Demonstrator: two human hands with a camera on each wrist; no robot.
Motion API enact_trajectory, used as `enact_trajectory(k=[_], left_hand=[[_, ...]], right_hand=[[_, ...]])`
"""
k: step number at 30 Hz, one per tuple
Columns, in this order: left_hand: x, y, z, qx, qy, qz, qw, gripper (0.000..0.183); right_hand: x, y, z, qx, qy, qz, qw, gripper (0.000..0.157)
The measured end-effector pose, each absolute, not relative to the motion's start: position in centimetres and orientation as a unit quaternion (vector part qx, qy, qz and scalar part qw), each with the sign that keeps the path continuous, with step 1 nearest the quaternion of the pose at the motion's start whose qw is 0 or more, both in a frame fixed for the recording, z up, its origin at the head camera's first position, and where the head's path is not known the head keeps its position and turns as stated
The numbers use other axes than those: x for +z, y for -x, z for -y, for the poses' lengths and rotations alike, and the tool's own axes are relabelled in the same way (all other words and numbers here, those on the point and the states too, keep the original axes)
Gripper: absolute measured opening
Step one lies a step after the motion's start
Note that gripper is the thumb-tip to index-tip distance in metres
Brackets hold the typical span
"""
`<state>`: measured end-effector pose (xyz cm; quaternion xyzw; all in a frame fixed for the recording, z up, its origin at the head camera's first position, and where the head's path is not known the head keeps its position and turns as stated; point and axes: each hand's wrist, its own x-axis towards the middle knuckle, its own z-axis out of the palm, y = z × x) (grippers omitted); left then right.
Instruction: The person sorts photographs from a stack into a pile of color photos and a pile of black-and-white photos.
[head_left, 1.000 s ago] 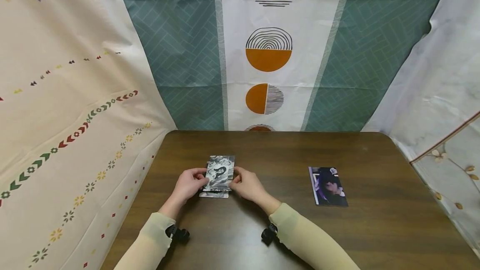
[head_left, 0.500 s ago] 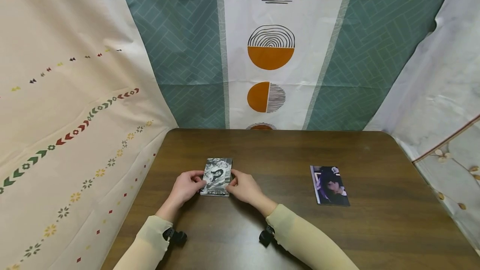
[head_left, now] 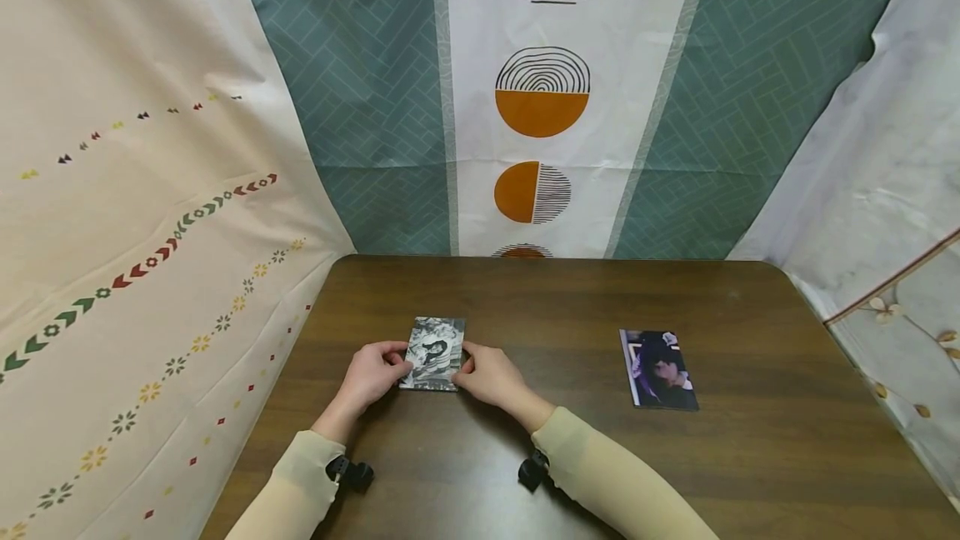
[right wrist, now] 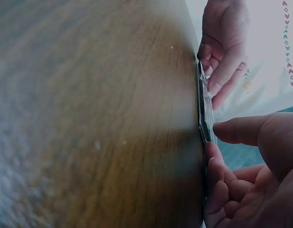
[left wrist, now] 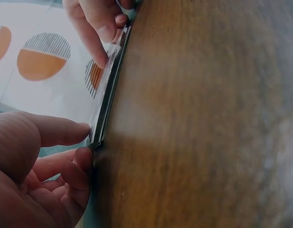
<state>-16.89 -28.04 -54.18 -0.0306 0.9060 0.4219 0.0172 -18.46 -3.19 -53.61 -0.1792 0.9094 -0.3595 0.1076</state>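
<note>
A black-and-white picture card (head_left: 435, 352) lies on top of a thin stack at the left part of the table, its print facing up. My left hand (head_left: 372, 372) holds the stack's left edge, thumb on top and fingers curled at the side. At the opposite edge my right hand (head_left: 492, 375) pinches it in the same way. Seen edge-on in the left wrist view, the stack (left wrist: 108, 99) shows dark, thin layers close against the wood. The right wrist view shows my right thumb (right wrist: 237, 129) over the upper face. The lower cards' faces are hidden.
A second picture card (head_left: 662, 370) in purple and dark tones lies flat to the right. The brown wooden table (head_left: 555, 307) ends at a patterned cloth (head_left: 536, 132) behind, with pale cloth (head_left: 172, 340) along the left side.
The top card has come down and toward me, now covering the card that stuck out below it. Both hands moved slightly with it and have stayed still since half a second ago.
</note>
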Motion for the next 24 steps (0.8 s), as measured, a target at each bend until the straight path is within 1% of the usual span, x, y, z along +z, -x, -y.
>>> enact_trajectory(k=[24], left_hand=[[-54.56,16.91,27.86,0.413,0.019,-0.91,0.016,0.038]], right_hand=[[-53.56,18.54,3.0,-0.357,0.179,-0.91,0.109,0.066]])
